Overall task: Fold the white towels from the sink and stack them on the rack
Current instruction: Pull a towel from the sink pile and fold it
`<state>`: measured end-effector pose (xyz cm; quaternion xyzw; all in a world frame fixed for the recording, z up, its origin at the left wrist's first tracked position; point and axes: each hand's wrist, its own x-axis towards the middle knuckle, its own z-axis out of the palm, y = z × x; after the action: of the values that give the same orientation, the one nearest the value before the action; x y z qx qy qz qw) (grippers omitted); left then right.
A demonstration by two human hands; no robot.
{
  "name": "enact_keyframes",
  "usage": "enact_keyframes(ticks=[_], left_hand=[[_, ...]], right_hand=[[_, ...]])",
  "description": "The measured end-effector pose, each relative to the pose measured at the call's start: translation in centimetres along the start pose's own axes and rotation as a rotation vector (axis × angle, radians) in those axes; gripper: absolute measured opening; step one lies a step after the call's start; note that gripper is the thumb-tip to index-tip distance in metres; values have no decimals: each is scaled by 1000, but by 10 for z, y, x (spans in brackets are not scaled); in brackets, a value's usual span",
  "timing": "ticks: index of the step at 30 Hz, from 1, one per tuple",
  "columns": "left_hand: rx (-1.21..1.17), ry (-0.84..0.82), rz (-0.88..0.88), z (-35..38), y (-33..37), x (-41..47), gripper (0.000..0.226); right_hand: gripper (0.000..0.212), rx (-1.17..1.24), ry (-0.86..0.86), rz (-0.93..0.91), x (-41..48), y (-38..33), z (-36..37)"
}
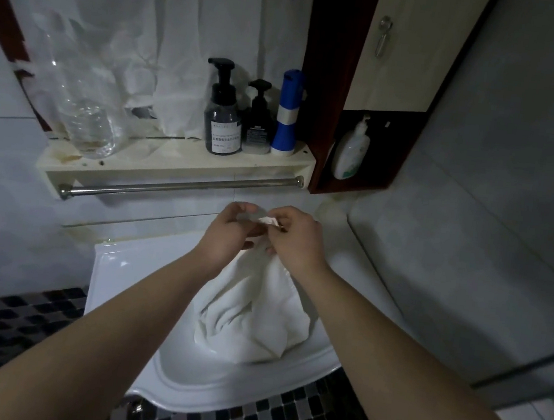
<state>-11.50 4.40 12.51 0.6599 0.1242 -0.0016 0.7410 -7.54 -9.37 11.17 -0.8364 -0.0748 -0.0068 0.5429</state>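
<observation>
A white towel (252, 315) hangs in a crumpled bunch over the white sink (125, 296), its lower part resting in the basin. My left hand (230, 235) and my right hand (294, 238) are raised close together above the sink, both pinching the towel's top edge. The metal towel rack bar (174, 186) runs under a cream shelf (155, 163) just behind my hands, and nothing hangs on the bar.
On the shelf stand a clear plastic bottle (89, 110), two dark pump bottles (224, 116), and a blue and white container (287, 113). A dark wood cabinet (333, 77) with a white lotion bottle (351, 149) is at the right. Mosaic tiles surround the sink.
</observation>
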Motion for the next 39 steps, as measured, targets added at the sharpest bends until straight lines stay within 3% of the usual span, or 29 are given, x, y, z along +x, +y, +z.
enact_keyframes(ticks=[4,7,12,17,19,21,24,31,34,37,39], left_hand=[[110,-10,56,-3,-4,5,22],[320,-1,188,-14,-10,11,36],[731,-243,367,-22,-20,19,44],[784,-244,433,-17,-3,26,78],[910,-240,498,-17,1,31,62],[1153,-249,523,-19,7,32,25],[1411,-254,523,-28,0,33,50],[984,-163,173,-53,-7,28,48],[710,-147,22,-49,-4,22,20],[418,-107,-172,-39,-8,17,47],[335,-37,-216,-36,-14,17,45]], right_hand=[[38,135,13,9,-6,2,-8],[43,175,29,-64,-8,-4,-24],[41,21,46,-274,-7,-26,-59],[37,48,75,-317,-7,-46,-90],[42,75,93,-329,-8,-53,-104],[48,93,117,-335,-8,-56,-118],[48,106,155,-318,-8,-54,-131],[45,188,203,-283,-18,-53,-141],[43,191,172,-311,-18,-60,-136],[51,173,148,-325,-17,-68,-132],[48,169,136,-328,-16,-72,-129]])
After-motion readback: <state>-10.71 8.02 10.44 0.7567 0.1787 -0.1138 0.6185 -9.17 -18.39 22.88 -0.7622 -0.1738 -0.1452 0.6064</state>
